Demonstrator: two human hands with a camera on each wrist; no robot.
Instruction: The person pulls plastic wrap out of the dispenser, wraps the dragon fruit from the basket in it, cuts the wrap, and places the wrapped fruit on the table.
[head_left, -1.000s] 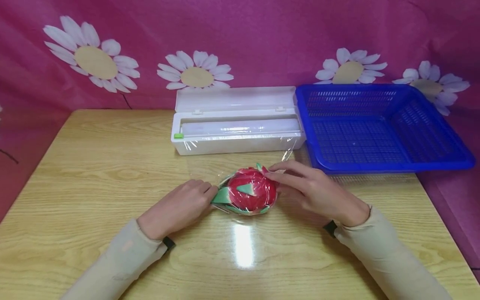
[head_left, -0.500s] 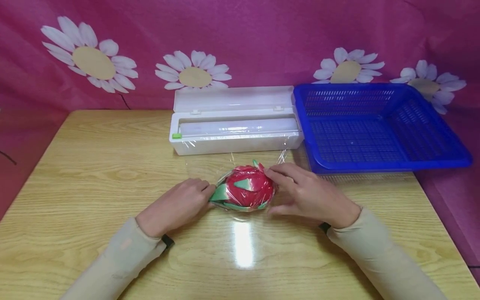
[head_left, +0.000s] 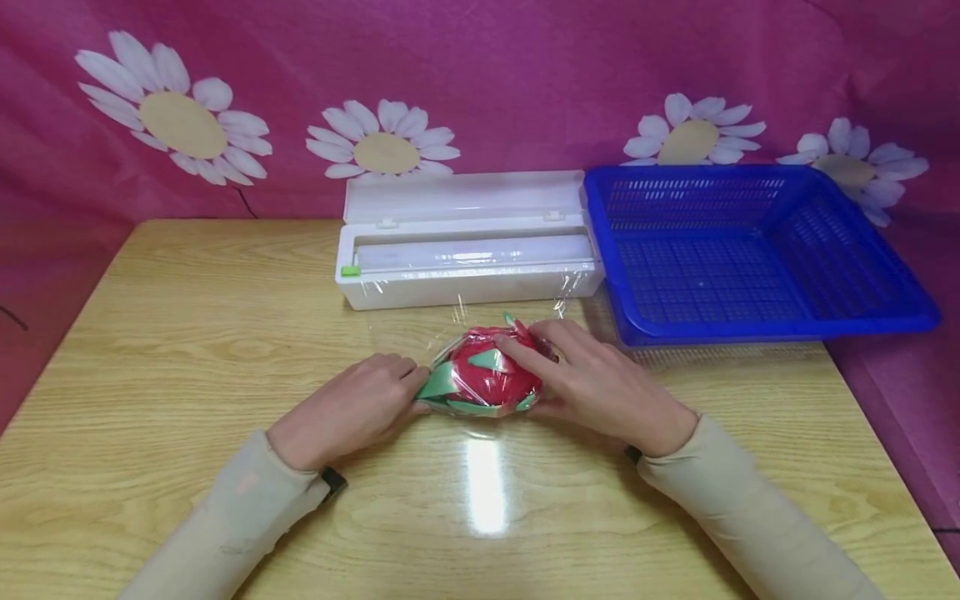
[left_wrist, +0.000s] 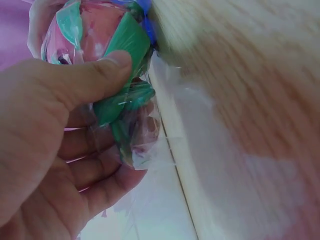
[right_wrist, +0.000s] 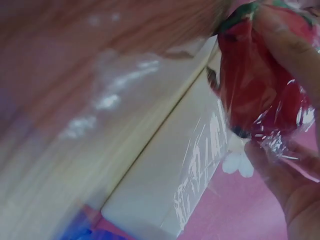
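Observation:
A red dragon fruit (head_left: pixel 487 383) with green leaf tips lies under clear cling film in front of the white box. My left hand (head_left: pixel 360 404) grips its long green leaf end (left_wrist: pixel 127 45), thumb on top and fingers beneath. From the right, my right hand (head_left: pixel 600 387) holds the fruit's rounded end, its fingers over the top. In the right wrist view, its thumb presses on the filmed red skin (right_wrist: pixel 250 85), with other fingers by the gathered film. Film stretches from the fruit back to the box.
The white cling film box (head_left: pixel 465 290) stands open behind the fruit, its roll (head_left: pixel 480 252) inside and a green slider (head_left: pixel 350 272) at the left. A blue plastic basket (head_left: pixel 637 325) sits to its right. A pink flowered cloth (head_left: pixel 525 83) hangs behind the wooden table (head_left: pixel 187 333).
My right hand has shifted left, its fingers moving from the fruit's right edge over its top. The left hand keeps its grip on the leaf end. The whole view has slid slightly.

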